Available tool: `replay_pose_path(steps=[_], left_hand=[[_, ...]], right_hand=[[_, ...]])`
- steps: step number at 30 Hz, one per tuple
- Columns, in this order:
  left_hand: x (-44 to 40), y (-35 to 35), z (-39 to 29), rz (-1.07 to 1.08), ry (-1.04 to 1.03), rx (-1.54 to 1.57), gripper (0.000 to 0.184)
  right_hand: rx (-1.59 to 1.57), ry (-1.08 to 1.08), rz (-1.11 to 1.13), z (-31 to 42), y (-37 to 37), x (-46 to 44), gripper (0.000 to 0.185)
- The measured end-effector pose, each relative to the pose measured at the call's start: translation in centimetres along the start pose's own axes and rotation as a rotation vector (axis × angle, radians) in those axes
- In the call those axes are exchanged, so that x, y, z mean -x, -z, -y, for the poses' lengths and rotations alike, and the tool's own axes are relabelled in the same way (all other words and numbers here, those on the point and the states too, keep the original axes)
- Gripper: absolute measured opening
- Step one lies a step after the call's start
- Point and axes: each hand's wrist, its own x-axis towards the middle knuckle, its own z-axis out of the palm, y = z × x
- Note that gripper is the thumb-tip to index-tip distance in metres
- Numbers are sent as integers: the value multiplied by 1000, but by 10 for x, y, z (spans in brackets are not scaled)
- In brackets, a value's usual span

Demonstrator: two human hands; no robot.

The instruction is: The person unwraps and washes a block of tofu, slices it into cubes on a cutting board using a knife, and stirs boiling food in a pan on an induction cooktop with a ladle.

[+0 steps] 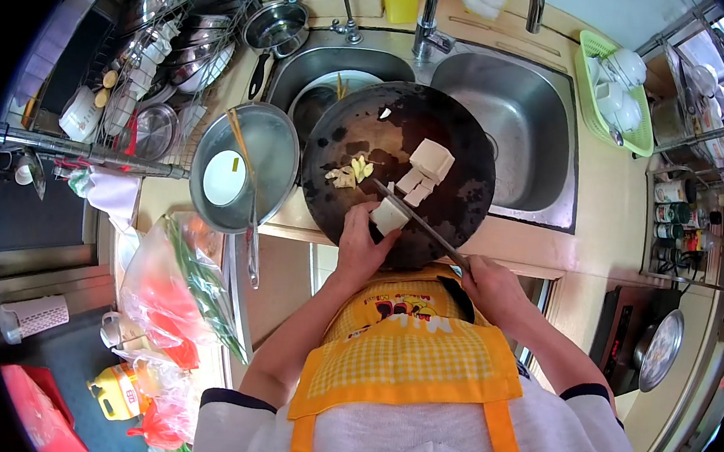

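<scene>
– Holding what with the left hand [364, 239]?
– Clamped on a white block [390, 217], at the near side of the round board [466, 136].
– And with the right hand [493, 287]?
– Gripping a knife [423, 225] just beside the block.
– Also on the board?
– More white pieces [432, 160] beyond the knife; yellowish slices [361, 167] to the left.

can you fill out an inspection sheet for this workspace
Surface: round dark board lying partly over the sink.
Job's things: knife; pale blocks and yellow pieces on the board.
Clutter: metal pan with chopsticks left of the board; green basket of dishes at upper right.
Hands: left hand steadies one pale block; right hand grips the knife.
Cables: nothing clearly seen.
Surroundings: faucet behind the sink, plastic bags at lower left, cooktop at right.
</scene>
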Motion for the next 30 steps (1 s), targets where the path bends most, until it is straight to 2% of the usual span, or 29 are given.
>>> replay_pose_path(steps=[8,14,20,26,30], left_hand=[[-1,2,0,-3,14,-22,44],[1,-1,3,-16,15,-22,45],[3,0,2,-54,69,100,50],[9,6,1,-23,161,81,49],[6,5,2,-30,142,38,47]], right_hand=[[56,-21,61,-8,-10,-11,20],[96,-137,216,-16,-16,-28,22],[64,-137,141,20,19,-11,21],[80,-64,166,6,-7,-12,23],[170,-124,229,-8,-27,-26,24]])
